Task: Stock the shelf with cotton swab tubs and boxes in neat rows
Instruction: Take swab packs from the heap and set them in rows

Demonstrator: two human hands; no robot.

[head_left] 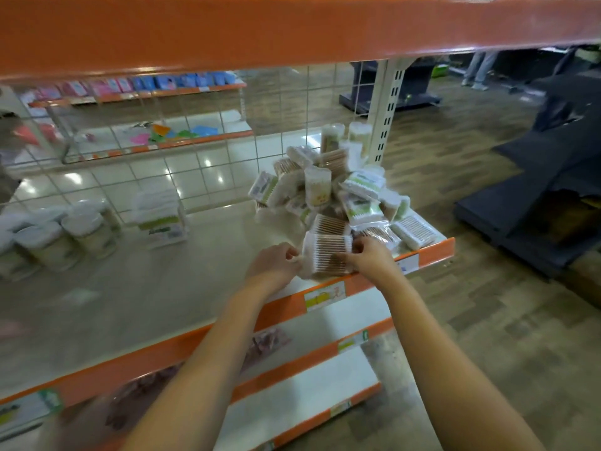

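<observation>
One clear swab pack [327, 257] at the shelf's [162, 297] front edge | my left hand [276, 260] pinches its left end, my right hand [366, 255] grips its right | jumbled heap [328, 187] behind, uncountable | about four tubs [65, 236] far left | one box stack [161, 214] beside them

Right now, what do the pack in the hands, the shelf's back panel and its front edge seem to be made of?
Pack: clear, glossy plastic film, probably; brown-stemmed swabs show through, likely wood or paper.
Back panel: thin wire grid, pale coating; the aisle shows through.
Front edge: smooth orange strip, painted metal or plastic, cannot tell which.
</observation>
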